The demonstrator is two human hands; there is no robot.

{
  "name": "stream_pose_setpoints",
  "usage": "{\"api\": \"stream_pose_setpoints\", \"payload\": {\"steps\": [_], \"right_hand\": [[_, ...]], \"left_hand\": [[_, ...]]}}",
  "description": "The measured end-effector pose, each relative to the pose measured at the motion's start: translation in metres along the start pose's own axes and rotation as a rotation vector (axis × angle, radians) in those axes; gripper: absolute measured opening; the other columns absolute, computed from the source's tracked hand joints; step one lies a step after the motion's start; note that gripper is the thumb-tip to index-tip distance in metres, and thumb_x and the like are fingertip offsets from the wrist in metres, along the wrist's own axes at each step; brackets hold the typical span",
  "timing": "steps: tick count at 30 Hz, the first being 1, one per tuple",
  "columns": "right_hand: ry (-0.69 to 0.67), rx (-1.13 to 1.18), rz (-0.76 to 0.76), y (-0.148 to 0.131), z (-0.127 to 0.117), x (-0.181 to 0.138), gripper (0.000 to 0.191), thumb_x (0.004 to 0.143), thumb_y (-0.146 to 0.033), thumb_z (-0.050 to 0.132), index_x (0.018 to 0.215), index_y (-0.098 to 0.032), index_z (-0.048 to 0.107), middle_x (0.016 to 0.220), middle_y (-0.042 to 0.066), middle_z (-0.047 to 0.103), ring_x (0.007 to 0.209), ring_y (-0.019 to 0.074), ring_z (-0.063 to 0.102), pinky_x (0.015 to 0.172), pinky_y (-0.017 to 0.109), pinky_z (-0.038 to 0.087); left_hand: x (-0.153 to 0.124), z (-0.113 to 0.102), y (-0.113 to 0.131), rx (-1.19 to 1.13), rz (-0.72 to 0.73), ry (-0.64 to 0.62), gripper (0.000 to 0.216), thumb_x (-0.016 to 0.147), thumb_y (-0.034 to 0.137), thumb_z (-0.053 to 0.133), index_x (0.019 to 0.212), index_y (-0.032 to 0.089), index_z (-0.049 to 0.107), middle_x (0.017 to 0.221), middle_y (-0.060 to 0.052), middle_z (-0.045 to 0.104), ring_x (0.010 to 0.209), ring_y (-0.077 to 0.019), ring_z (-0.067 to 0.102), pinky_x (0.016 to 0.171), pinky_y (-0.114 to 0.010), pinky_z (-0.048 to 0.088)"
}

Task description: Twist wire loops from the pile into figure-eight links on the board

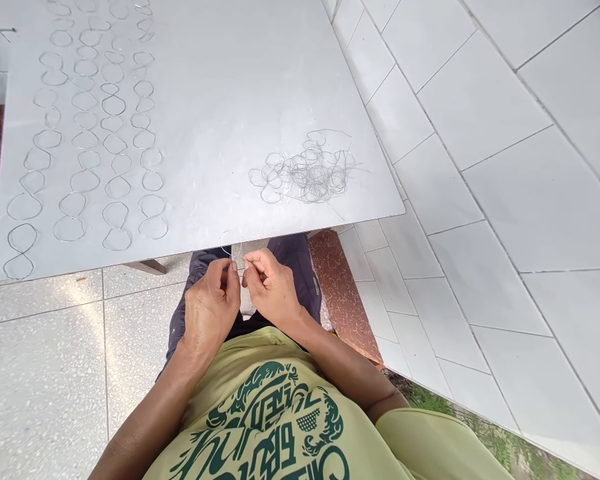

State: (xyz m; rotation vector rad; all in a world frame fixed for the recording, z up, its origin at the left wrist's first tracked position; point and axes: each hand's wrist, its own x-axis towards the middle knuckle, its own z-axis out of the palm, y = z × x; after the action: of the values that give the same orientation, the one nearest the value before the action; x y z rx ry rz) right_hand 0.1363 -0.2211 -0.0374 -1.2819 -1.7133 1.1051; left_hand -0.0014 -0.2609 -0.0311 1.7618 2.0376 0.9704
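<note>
My left hand and my right hand meet in front of my lap, just off the near edge of the table. Both pinch a thin wire loop between thumb and fingers. Its rounded upper end stands out above my fingertips, over the table's edge; the lower part is mostly hidden by my hands. To the right on the table lies a tangled pile of thin wire pieces. On the left, wire figure-eights are laid out in several columns running away from me.
The white table has its near edge close to my hands. A tiled wall rises along the right side. A reddish-brown ledge is beside my right leg. A table leg shows below on the left, over the speckled floor.
</note>
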Motion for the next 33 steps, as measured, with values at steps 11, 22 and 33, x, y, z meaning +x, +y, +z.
{"api": "stream_pose_setpoints", "payload": {"steps": [11,22,33], "right_hand": [[-0.040,-0.069,-0.032,0.004,0.005,-0.005,0.014,0.107,-0.032,0.048,0.104,-0.025,0.059,0.074,-0.002,0.068,0.067,0.0160,0.067,0.069,0.029,0.047],[-0.003,0.221,0.124,0.006,0.002,0.001,0.017,0.104,-0.041,0.057,0.103,-0.024,0.058,0.072,-0.002,0.071,0.059,0.0141,0.064,0.062,0.027,0.051],[-0.060,0.368,0.060,-0.020,-0.006,0.056,0.015,0.103,-0.038,0.059,0.103,-0.023,0.055,0.072,-0.004,0.071,0.053,0.0114,0.060,0.056,0.025,0.050]], "left_hand": [[-0.002,0.003,-0.008,0.050,0.069,-0.029,0.025,0.105,0.025,0.047,0.102,0.018,0.070,0.074,-0.003,0.072,0.055,-0.0137,0.057,0.058,-0.028,0.035],[-0.003,-0.020,0.003,-0.263,-0.186,-0.092,0.036,0.103,0.049,0.064,0.122,0.021,0.075,0.076,-0.001,0.077,0.063,-0.0166,0.071,0.065,-0.027,0.053],[-0.030,-0.007,-0.031,-0.358,-0.228,-0.221,0.031,0.105,0.048,0.060,0.120,0.024,0.073,0.081,-0.002,0.079,0.066,-0.0192,0.075,0.064,-0.030,0.057]]}}
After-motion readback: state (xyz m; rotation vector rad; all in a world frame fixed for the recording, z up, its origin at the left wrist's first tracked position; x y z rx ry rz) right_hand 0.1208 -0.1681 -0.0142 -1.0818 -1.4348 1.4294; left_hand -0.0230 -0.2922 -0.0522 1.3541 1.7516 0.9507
